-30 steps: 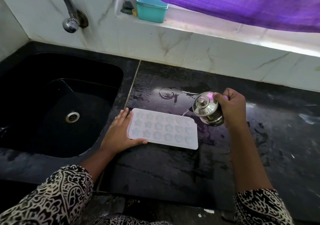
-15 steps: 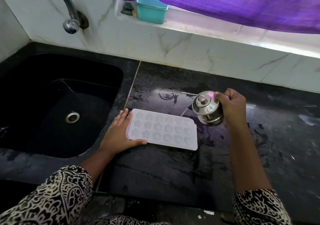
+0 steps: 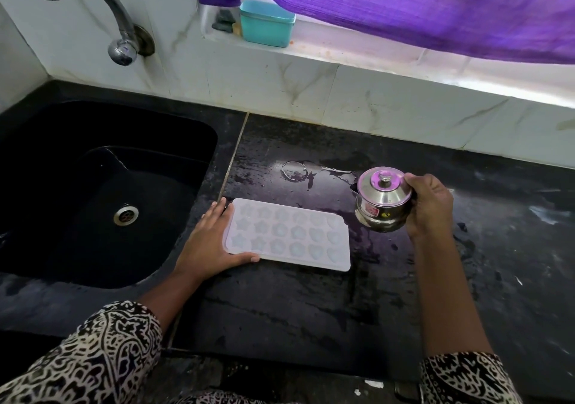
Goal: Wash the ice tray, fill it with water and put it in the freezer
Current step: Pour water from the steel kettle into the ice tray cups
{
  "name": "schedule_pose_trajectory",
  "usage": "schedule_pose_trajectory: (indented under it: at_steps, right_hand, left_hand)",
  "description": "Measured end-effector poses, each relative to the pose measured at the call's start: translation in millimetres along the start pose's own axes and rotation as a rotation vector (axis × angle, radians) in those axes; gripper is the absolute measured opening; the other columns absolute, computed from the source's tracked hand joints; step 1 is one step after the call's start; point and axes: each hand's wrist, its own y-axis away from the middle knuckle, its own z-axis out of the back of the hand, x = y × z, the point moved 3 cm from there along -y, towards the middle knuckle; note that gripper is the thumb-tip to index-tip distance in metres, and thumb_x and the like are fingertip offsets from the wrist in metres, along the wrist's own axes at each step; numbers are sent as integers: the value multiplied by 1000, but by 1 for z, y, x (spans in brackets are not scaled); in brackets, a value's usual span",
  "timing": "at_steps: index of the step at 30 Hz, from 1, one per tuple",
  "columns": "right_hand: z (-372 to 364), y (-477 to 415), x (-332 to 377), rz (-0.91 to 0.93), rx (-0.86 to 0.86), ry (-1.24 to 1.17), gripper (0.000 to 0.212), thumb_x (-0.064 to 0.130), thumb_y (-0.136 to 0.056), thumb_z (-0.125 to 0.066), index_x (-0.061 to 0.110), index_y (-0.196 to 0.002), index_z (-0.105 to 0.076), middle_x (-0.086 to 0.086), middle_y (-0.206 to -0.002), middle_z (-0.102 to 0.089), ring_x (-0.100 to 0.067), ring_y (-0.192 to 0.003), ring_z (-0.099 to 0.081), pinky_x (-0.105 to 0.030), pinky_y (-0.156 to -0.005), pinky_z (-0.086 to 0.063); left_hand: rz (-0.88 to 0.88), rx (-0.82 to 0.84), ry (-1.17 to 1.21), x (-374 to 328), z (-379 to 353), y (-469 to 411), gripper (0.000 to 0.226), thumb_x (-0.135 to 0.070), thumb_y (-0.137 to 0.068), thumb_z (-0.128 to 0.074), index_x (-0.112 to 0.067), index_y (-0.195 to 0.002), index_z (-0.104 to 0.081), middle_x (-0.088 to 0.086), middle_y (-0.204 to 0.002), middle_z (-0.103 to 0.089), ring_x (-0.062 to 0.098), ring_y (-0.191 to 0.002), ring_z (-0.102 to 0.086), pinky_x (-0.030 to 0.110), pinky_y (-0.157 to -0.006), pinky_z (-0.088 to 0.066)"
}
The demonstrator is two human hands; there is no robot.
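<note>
A pale white ice tray (image 3: 287, 238) with star and heart shaped cells lies flat on the wet black counter (image 3: 311, 310), just right of the sink. My left hand (image 3: 208, 241) lies against the tray's left end, fingers straight along its edge and thumb along the near side. My right hand (image 3: 431, 206) grips a small lidded steel pot (image 3: 382, 199) held above the counter, to the right of the tray's far right corner. The pot sits nearly upright and no water runs from it.
A black sink (image 3: 93, 192) with a steel drain lies to the left, under a curved steel tap (image 3: 118, 39). On the white ledge behind stands a teal box (image 3: 267, 23), below a purple curtain (image 3: 420, 8). Puddles lie on the counter behind the tray.
The steel pot was tilted with a thin stream of water running toward the tray. Now my right hand has tipped it back upright and drawn it right. My left hand has stayed put.
</note>
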Motion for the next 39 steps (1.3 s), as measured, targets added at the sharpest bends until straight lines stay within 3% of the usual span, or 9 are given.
schedule_pose_trajectory:
  at_steps: [7,12,17,39]
  right_hand:
    - [9,5,-3,7,-29,117,32,1,-83,-60,16,-58,-46,9,-46,-53,-3,-46,-50,-16,-48,-44]
    - [10,8,-2,37,-16,264,30,5,-83,-61,18,-63,-43,1,-60,-50,-1,-44,-47,-15,-44,-42]
    - [9,8,0,71,5,376,33,9,-83,-62,21,-61,-41,0,-62,-52,-12,-54,-53,-23,-47,-44]
    - [3,6,2,125,46,481,34,8,-82,-64,18,-60,-40,-5,-60,-48,-16,-56,-46,-22,-50,-43]
  left_hand:
    - [-23,-1,-11,0,-1,0,143,-102,-41,-33,-17,-153,-11,-4,-161,-3,5,-145,2,25,-116,2]
    - [-50,-12,-15,0,-1,0,140,-102,-43,-33,-17,-153,-12,-6,-160,-5,0,-142,1,27,-118,0]
    - [-44,-10,-37,1,-2,-1,140,-102,-43,-31,-16,-153,-12,-6,-160,-6,2,-144,-1,27,-118,0]
    - [-38,-18,-58,4,-4,-2,142,-102,-42,-31,-15,-153,-13,-4,-160,-8,8,-146,-6,27,-118,-1]
